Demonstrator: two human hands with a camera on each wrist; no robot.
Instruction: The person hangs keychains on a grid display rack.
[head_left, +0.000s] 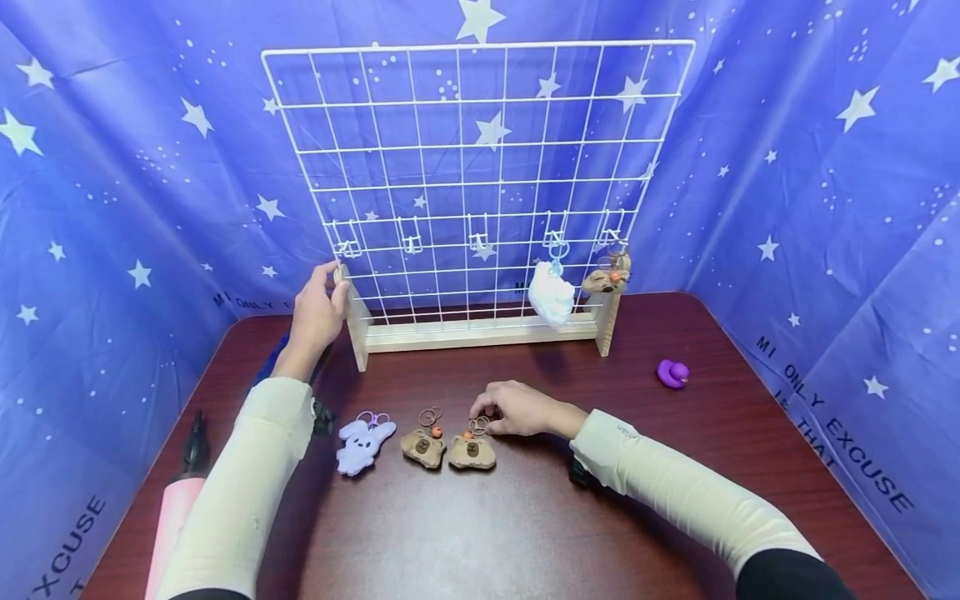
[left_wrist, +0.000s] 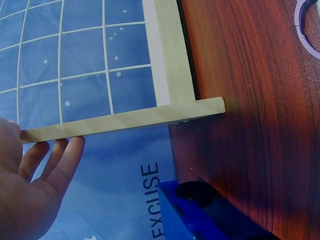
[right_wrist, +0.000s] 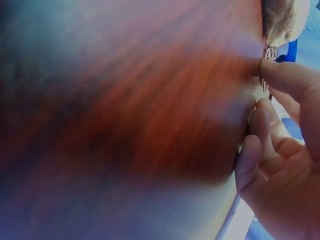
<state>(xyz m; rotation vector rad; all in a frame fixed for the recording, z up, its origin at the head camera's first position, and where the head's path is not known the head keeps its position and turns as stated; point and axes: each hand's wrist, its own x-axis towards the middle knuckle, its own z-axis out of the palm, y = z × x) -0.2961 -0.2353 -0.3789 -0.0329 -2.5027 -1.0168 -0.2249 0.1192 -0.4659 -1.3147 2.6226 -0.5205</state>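
At the left end of the white wire grid rack [head_left: 480, 180], my left hand [head_left: 318, 308] holds the wooden side post [left_wrist: 125, 118], its fingers against the outer face. My right hand [head_left: 525, 408] is low over the table, thumb and finger pinching the metal ring [right_wrist: 270, 54] of a brown bear plush keychain [head_left: 472, 453]. Beside that lies a second brown bear keychain [head_left: 423, 448], then a lilac bunny keychain [head_left: 363, 446]. A white fluffy keychain [head_left: 552, 293] hangs from a hook on the grid, and another brown keychain [head_left: 602, 281] hangs at the far right.
Several white hooks [head_left: 412, 242] sit in a row across the grid. A purple rubber duck [head_left: 672, 374] stands on the table's right side. On the left lies a pink and black object [head_left: 176, 517]; a blue object [left_wrist: 182, 210] is behind my left arm. Starry blue cloth surrounds the table.
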